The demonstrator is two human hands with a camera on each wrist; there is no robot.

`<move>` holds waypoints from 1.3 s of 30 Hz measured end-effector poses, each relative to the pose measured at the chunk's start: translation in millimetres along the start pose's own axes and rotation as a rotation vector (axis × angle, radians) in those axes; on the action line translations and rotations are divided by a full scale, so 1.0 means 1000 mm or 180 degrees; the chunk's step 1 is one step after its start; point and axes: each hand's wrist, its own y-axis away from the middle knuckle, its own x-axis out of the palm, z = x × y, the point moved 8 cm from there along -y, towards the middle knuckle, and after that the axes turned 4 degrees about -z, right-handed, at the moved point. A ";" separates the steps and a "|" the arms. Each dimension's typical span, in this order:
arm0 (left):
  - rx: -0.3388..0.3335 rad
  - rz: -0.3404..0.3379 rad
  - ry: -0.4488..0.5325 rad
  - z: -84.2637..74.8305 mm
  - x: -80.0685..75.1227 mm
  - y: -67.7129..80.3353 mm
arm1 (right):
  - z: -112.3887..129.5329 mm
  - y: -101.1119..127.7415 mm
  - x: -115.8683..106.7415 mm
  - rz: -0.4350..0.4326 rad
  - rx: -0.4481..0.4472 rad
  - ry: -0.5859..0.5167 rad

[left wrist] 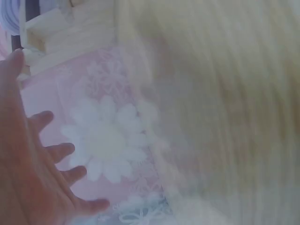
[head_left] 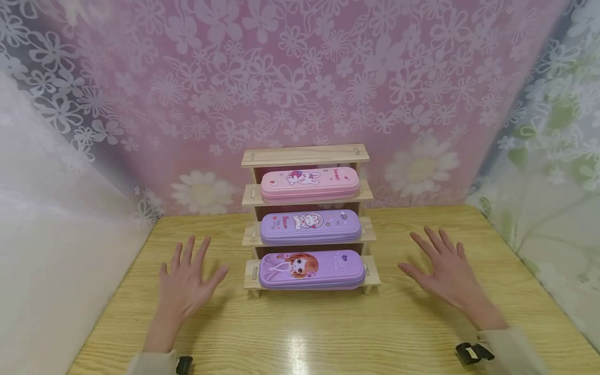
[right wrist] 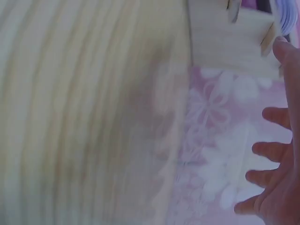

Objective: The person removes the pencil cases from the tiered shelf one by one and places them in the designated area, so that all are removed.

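Note:
A small stepped wooden rack (head_left: 307, 156) stands at the middle of the wooden table (head_left: 304, 333). A pink pencil case (head_left: 310, 184) lies on its upper step, a purple case with a bunny print (head_left: 311, 226) on the middle step, and a purple case with a girl print (head_left: 311, 269) on the lowest. My left hand (head_left: 185, 278) hovers flat to the left of the rack, fingers spread, holding nothing. My right hand (head_left: 445, 271) is spread the same way to the right. In the wrist views, my left hand (left wrist: 33, 173) and right hand (right wrist: 276, 164) show spread fingers against blurred table and curtain.
A pink flowered curtain (head_left: 300, 78) hangs close behind the rack. A white cloth (head_left: 42, 234) borders the table on the left and a green flowered one (head_left: 558, 182) on the right. Wrist-worn devices (head_left: 473, 353) sit at both cuffs.

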 end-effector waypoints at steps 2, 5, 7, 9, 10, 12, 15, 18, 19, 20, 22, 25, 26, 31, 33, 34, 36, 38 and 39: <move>0.0046 -0.0138 0.0272 -0.008 -0.003 -0.003 | 0.012 -0.002 0.000 -0.0104 -0.0116 -0.0198; 0.0124 -0.0275 0.0697 -0.020 -0.008 -0.008 | 0.031 -0.004 0.000 -0.0280 -0.0355 -0.0445; 0.0134 -0.0269 0.0988 -0.028 -0.008 -0.013 | 0.044 -0.004 0.002 -0.0375 -0.0522 -0.0571; 0.0138 -0.0224 0.1268 -0.035 -0.007 -0.018 | 0.056 -0.003 0.003 -0.0463 -0.0683 -0.0718; 0.0123 -0.0185 0.1409 -0.039 -0.006 -0.020 | 0.061 -0.003 0.004 -0.0487 -0.0764 -0.0791; 0.0091 -0.0123 0.1645 -0.046 -0.003 -0.025 | 0.072 -0.003 0.006 -0.0489 -0.0896 -0.0923; 0.0023 -0.0023 0.1910 -0.054 0.003 -0.032 | 0.084 -0.002 0.008 -0.0468 -0.1005 -0.1085; -0.0078 0.0073 0.2078 -0.060 0.011 -0.038 | 0.093 -0.001 0.009 -0.0487 -0.1040 -0.1167; -0.0106 0.0096 0.2148 -0.062 0.014 -0.040 | 0.096 -0.001 0.009 -0.0492 -0.1059 -0.1190; -0.0145 0.0119 0.2218 -0.063 0.017 -0.042 | 0.098 0.000 0.010 -0.0487 -0.1079 -0.1207; -0.0212 0.0162 0.2394 -0.064 0.024 -0.046 | 0.104 0.000 0.012 -0.0457 -0.1139 -0.1256; -0.0316 0.0241 0.2690 -0.064 0.037 -0.050 | 0.112 0.000 0.018 -0.0357 -0.1208 -0.1273; -0.0357 0.0281 0.2811 -0.064 0.041 -0.051 | 0.113 0.000 0.020 -0.0336 -0.1210 -0.1263; -0.0500 0.0429 0.3392 -0.065 0.055 -0.054 | 0.117 0.000 0.026 -0.0353 -0.1223 -0.1127; -0.0533 0.0466 0.3526 -0.065 0.058 -0.055 | 0.119 0.000 0.027 -0.0375 -0.1242 -0.1112; -0.0554 0.0481 0.3549 -0.065 0.060 -0.056 | 0.119 -0.001 0.027 -0.0380 -0.1251 -0.1116; -0.0588 0.0506 0.3586 -0.065 0.062 -0.056 | 0.119 -0.002 0.029 -0.0383 -0.1259 -0.1161; -0.0607 0.0516 0.3593 -0.065 0.063 -0.057 | 0.118 -0.004 0.031 -0.0340 -0.1185 -0.1260; -0.0618 0.0516 0.3591 -0.065 0.063 -0.057 | 0.116 -0.005 0.032 -0.0297 -0.1111 -0.1321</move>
